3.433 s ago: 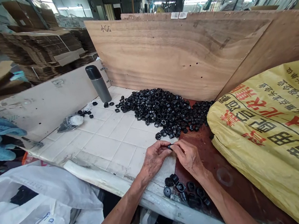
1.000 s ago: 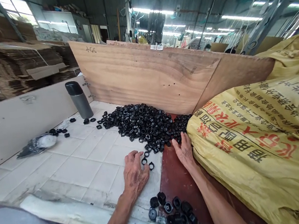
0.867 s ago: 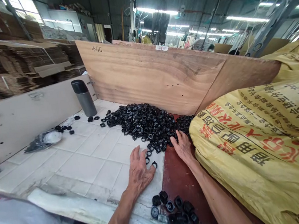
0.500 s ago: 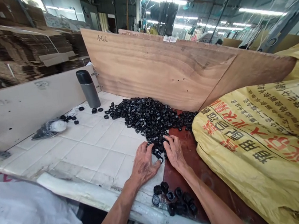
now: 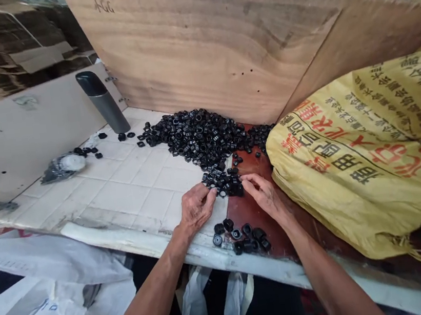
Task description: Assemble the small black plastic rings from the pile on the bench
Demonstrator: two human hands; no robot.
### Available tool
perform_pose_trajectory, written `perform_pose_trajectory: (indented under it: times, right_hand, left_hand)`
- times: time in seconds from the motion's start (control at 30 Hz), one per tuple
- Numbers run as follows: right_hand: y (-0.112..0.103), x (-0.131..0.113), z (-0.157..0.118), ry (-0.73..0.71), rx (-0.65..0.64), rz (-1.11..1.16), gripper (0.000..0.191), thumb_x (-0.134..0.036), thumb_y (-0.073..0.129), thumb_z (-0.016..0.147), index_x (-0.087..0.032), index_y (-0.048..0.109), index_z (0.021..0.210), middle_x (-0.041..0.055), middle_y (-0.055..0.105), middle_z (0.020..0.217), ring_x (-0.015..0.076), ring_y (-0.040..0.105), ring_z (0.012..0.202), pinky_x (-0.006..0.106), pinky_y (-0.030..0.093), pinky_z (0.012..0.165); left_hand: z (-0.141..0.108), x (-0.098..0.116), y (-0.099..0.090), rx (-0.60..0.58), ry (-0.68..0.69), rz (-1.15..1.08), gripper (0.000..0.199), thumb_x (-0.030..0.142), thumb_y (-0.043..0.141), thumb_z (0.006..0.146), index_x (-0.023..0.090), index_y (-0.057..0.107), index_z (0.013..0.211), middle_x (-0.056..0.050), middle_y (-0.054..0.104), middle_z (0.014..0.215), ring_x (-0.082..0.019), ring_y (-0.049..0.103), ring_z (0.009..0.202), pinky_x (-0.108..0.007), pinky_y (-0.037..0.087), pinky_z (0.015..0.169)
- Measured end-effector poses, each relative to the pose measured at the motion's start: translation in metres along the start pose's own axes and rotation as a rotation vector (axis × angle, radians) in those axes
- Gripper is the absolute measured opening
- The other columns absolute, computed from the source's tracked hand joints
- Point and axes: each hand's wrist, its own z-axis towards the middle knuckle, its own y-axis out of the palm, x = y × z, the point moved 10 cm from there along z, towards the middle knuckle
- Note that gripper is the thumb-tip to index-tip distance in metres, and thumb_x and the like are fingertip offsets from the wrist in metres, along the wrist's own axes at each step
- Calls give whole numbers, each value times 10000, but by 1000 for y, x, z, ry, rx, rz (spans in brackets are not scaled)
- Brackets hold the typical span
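My hands are on a tiled bench top point(image 5: 129, 189), with a small heap of black plastic rings point(image 5: 221, 183) between them. My left hand point(image 5: 197, 208) rests on the tiles, its fingertips touching the heap. My right hand point(image 5: 264, 197) lies on a reddish-brown board point(image 5: 256, 208), its fingers spread at the heap's right side. Behind sits a large pile of the same rings point(image 5: 196, 138). A group of larger black round parts point(image 5: 242, 238) lies just below my hands, near the bench's front edge point(image 5: 191, 250).
A plywood board point(image 5: 200, 50) stands behind the pile, and a bulging yellow woven sack point(image 5: 350, 159) lies to the right. A grey flask point(image 5: 102, 102) and a plastic bag point(image 5: 62, 167) stand at the left. White sacks point(image 5: 50, 297) lie below the bench.
Both hands have drawn a small heap of rings out of the pile toward me. The head has tilted down, so the whole scene sits higher in the picture.
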Motion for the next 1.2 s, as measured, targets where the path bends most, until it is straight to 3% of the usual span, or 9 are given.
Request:
perform_pose_trajectory:
  times: [0.1,0.17,0.27,0.37,0.53,0.73,1.0,1.1,1.2]
  right_hand:
    - [-22,-20,-45,-114,91,-160,292,-393,596,894,-213,646,1118,114,579,1326,297,498,1275,487,366,1091]
    - [-25,-22,-78,-144,80,-231,394,-419,609,893,-219,593,1231,129,482,1424,329,401,1357,539,314,1119]
    - [-4,-20,-114,-139,-80,-265,666,-536,642,861,-198,450,1402,170,442,1444,366,402,1334,576,342,1078]
    - [26,-29,-129,-154,-218,-302,888,-579,693,811,-171,305,1498,202,451,1427,395,425,1276,613,375,1024]
    - [53,-59,-128,-266,-263,-214,565,-438,615,921,-144,450,1374,184,550,1279,317,522,1147,512,473,971]
    - [50,-72,-144,-329,-173,-83,463,-436,681,875,-175,557,1237,154,608,1165,290,594,1092,454,525,938]
    - [87,-95,-202,-400,-109,19,395,-229,638,911,-198,532,1290,151,598,1165,279,599,1076,452,554,904]
    - [122,-61,-223,-289,-169,22,356,-209,600,920,-195,559,1273,137,613,1145,261,609,1056,443,560,904]
    - [165,-9,-240,-78,-317,-56,434,-242,629,891,-168,546,1310,158,606,1207,295,578,1170,484,534,968]
  left_hand:
    - [-18,15,10,-210,18,-14,358,341,466,982,183,510,663,13,491,650,-126,516,622,-256,450,642]
    - [-38,28,14,-327,63,-29,301,471,546,932,173,586,924,-64,612,913,-195,608,885,-327,512,806]
    - [-68,52,22,-432,222,-10,900,714,667,709,135,423,1353,-223,496,1336,-368,466,1273,-520,457,1014]
    - [-88,63,39,-512,323,30,1131,786,644,640,111,278,1470,-255,489,1344,-428,430,1288,-616,418,1020]
    - [-103,70,51,-588,368,57,877,666,581,816,98,330,1435,-191,582,1152,-333,553,1057,-516,511,885]
    - [-124,78,32,-571,381,102,605,449,506,948,147,305,1433,-168,593,1160,-292,576,1015,-405,561,756]
    - [-208,45,2,-284,-22,-108,477,205,525,906,204,404,1368,-128,561,1184,-233,619,1061,-356,554,891]
    - [-245,14,21,-343,-212,-95,504,93,514,828,216,445,1313,-114,562,1184,-238,614,1087,-384,552,917]
    - [-277,-14,55,-517,-319,-80,648,22,502,742,172,405,1364,-158,524,1295,-273,552,1229,-440,508,1012]
